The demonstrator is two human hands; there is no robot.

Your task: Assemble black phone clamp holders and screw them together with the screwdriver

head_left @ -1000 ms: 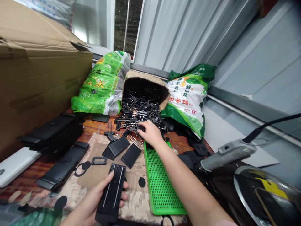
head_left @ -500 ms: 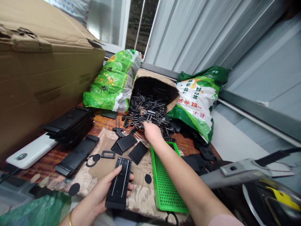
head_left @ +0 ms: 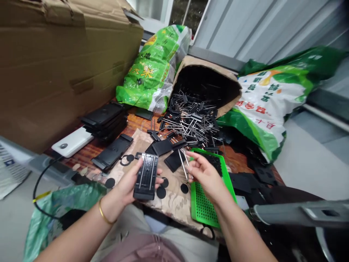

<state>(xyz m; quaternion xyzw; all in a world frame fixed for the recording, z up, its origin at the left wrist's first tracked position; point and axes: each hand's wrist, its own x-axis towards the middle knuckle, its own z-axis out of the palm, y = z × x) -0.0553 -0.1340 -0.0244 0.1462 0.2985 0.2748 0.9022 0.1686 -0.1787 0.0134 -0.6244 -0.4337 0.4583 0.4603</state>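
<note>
**Left hand (head_left: 125,187) grips a black slotted plate (head_left: 145,176); right hand (head_left: 205,178) pinches metal pins (head_left: 184,163) between narrowed fingers.**
Green perforated tray (head_left: 203,207) lies beneath the right hand; pin heap (head_left: 191,120) spills from a cardboard tube (head_left: 207,64) beyond.

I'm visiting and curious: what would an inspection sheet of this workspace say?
Surface: reddish wooden table, partly under a camouflage-patterned cloth.
Job's things: black slotted plastic plate; thin silver pins; green perforated plastic tray.
Clutter: black-headed metal pins spilling from a tipped cardboard drum; stacked black plastic plates.
Hands: left hand closed around the plate; right hand over the tray, fingers by the pins, grip unclear.
Cables: thin black cable at left.
Surroundings: large cardboard box; green printed sack; corrugated metal wall.
</note>
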